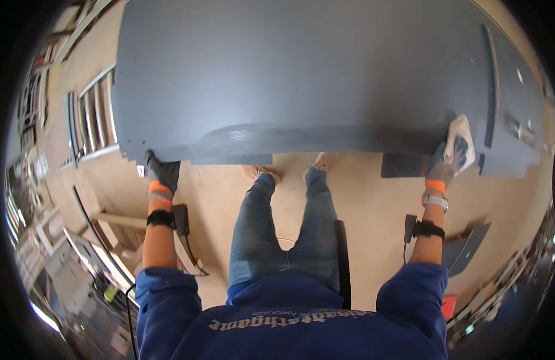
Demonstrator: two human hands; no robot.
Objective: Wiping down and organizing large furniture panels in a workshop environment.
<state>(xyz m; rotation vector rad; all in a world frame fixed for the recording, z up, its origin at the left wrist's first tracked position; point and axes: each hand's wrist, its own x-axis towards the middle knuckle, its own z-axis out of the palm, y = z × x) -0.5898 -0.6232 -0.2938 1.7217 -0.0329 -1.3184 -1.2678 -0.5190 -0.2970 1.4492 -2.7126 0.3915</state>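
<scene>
Large dark grey panel (301, 78), flat, matt, smooth-faced, lying level at about waist height across the upper view; near edge bowed by the lens, with a lighter, streaked band along it.

Left hand (161, 172), in a dark glove with an orange cuff, set at the panel's near left corner; fingers curled over the edge, apparently closed on it. Placement suggests steadying the sheet against sliding.

Right hand (446, 163), gloved the same, at the near right part of the panel, pressed flat onto a pale block-shaped pad (460, 139) with a whitish, slightly worn face, possibly abrasive; exact material not discernible. Fingers closed around the pad's sides, palm bearing down, as suits rubbing a surface.

Black straps on both forearms, each with a small dark box (180, 219) hanging off it; a watch (434, 201) on the right wrist.

Narrow grey strip (489, 84) lying along the panel's right side, further grey pieces beyond it. No desk visible underneath; support hidden.

Below: tan, dusty floor (373, 240), jeans, shoes just under the panel's edge. Pale wooden frames (94, 114) standing left, offcuts scattered right.
</scene>
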